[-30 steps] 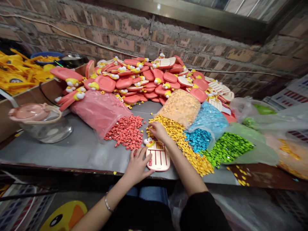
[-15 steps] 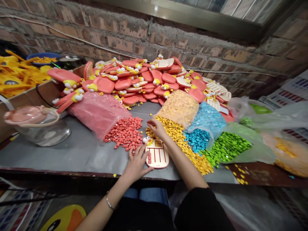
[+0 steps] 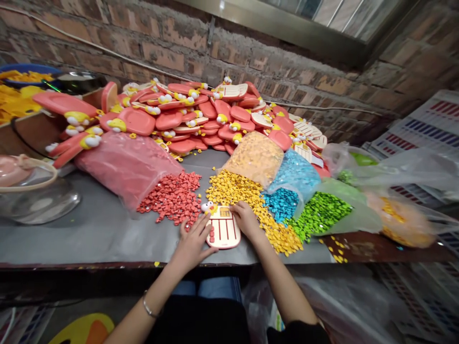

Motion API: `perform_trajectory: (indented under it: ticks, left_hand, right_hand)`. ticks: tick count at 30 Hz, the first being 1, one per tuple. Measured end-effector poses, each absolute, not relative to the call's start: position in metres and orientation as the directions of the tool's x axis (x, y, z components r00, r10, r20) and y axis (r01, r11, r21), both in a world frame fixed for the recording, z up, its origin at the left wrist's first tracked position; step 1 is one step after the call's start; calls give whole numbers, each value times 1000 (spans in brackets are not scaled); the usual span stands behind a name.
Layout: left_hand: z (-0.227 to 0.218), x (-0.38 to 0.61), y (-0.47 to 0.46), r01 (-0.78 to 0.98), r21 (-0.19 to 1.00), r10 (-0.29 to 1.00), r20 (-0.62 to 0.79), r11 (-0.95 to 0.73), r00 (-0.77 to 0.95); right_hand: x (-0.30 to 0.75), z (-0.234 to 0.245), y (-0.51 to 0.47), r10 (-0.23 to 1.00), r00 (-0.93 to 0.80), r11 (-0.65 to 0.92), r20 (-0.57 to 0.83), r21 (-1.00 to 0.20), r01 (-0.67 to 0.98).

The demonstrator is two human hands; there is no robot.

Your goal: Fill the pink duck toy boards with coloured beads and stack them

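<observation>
Flat peach plastic board [image 3: 224,229] (likely light and stiff; best taken by its edges): left hand [image 3: 191,243] open just beside it; right hand [image 3: 246,220] curled at its top corner, grip unclear.

A small assembly workshop is indicated. Bare brick wall [image 3: 251,52] is seen behind a grey-topped workbench [image 3: 79,243], on which pink moulded plastic pieces [image 3: 201,112] and coloured beads [image 3: 172,198] are heaped; plastic crates [image 3: 423,124] are stacked alongside.
</observation>
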State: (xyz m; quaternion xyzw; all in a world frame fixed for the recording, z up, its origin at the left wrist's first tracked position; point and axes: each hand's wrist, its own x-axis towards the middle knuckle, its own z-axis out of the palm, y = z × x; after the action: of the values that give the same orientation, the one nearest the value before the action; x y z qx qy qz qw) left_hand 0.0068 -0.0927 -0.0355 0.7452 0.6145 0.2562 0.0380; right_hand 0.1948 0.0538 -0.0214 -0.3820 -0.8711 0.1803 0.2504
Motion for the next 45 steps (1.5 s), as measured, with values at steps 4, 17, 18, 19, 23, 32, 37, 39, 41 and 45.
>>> perform_trajectory:
  ticks: [4, 17, 18, 19, 23, 32, 37, 39, 41, 45]
  left_hand:
    - [-36, 6, -93, 894, 371, 937, 326, -252, 129]
    - [-44, 3, -91, 893, 364, 927, 350, -265, 133]
    - [-43, 3, -91, 896, 352, 926, 349, -270, 142]
    - [-41, 3, -91, 900, 342, 926, 347, -272, 148]
    - [-33, 6, -91, 908, 322, 927, 343, -268, 152]
    - [-35, 4, -91, 888, 339, 918, 347, -312, 190]
    - [-35, 4, -90, 887, 330, 916, 344, -322, 205]
    - [-35, 4, -90, 887, 324, 914, 345, -328, 212]
    - [-36, 4, -90, 887, 321, 912, 350, -331, 214]
    - [-37, 5, -90, 888, 322, 912, 352, -330, 211]
  right_hand:
    - [206, -15, 48, 708, -678, 634, 197, -599, 488]
    - [162, -7, 36, 568, -817, 426, 104, -886, 183]
    - [169, -6, 41, 610, -786, 410, 100, -889, 204]
    - [176, -5, 48, 677, -728, 419, 112, -872, 255]
    - [193, -8, 71, 828, -509, 531, 236, -624, 574]
    - [193, -16, 72, 795, -572, 602, 202, -379, 703]
    - [209, -18, 74, 810, -504, 568, 299, -617, 546]
    - [214, -19, 74, 842, -439, 503, 314, -751, 427]
    - [217, -19, 73, 856, -426, 449, 292, -828, 335]
    - [213, -18, 67, 830, -490, 458, 267, -826, 327]
